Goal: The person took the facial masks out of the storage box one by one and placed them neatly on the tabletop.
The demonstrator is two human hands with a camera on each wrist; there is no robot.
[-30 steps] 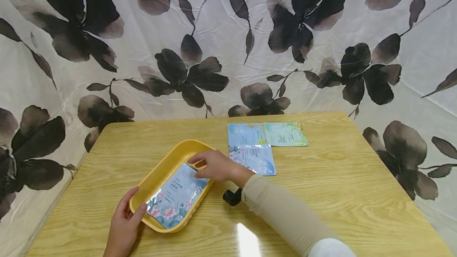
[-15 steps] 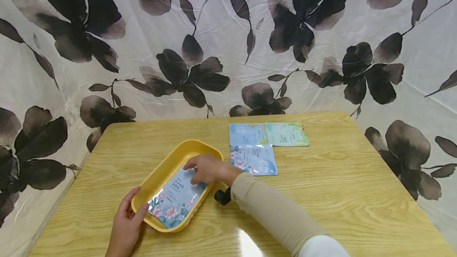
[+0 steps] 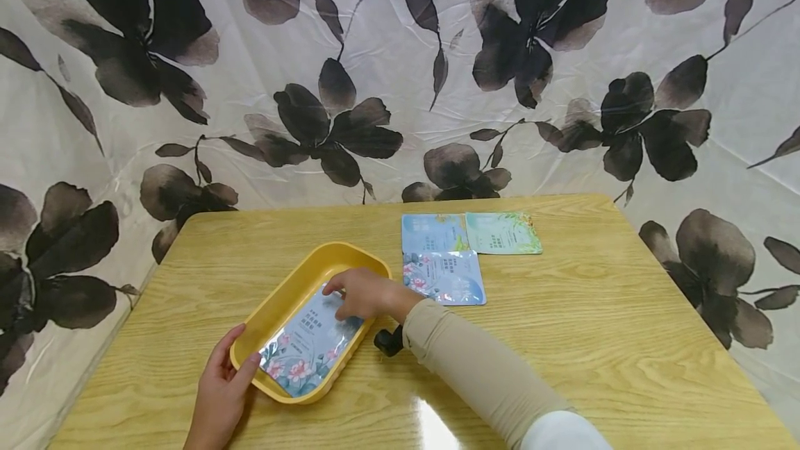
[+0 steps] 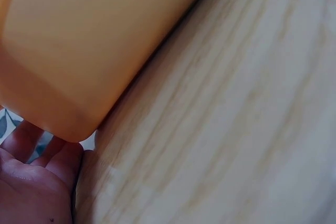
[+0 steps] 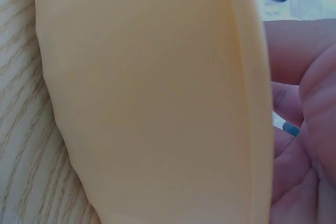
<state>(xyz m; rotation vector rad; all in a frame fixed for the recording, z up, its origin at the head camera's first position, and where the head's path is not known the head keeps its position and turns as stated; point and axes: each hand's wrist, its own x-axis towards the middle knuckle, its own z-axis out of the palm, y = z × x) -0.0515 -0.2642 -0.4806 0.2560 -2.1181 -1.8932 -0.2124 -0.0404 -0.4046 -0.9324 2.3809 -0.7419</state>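
Observation:
In the head view a yellow plastic basket (image 3: 284,285) stands slanted on the table. My left hand (image 3: 220,387) holds its near left corner, the thumb over the rim and the fingers outside. Inside lies a glossy blue flat sachet (image 3: 306,346) printed with pink flowers. My right hand (image 3: 362,295) reaches over the far right rim, fingers bent and fingertips at the sachet's far end; whether they pinch it is unclear. The left wrist view shows my left hand (image 4: 39,174) under the basket's corner. In the right wrist view, the basket's wall (image 5: 152,98) partly hides my right hand (image 5: 307,124).
Beyond the basket to the right lie a blue sachet (image 3: 431,233), a green sachet (image 3: 503,233) and a flower-printed sachet (image 3: 446,276), edges nearly touching. The wooden table (image 3: 594,325) reaches back to a floral cloth (image 3: 387,54). A black device (image 3: 389,342) sits at my right wrist.
Over the past second my right hand has moved slightly left and down onto the sachet in the basket. In the last half second both hands have stayed nearly still.

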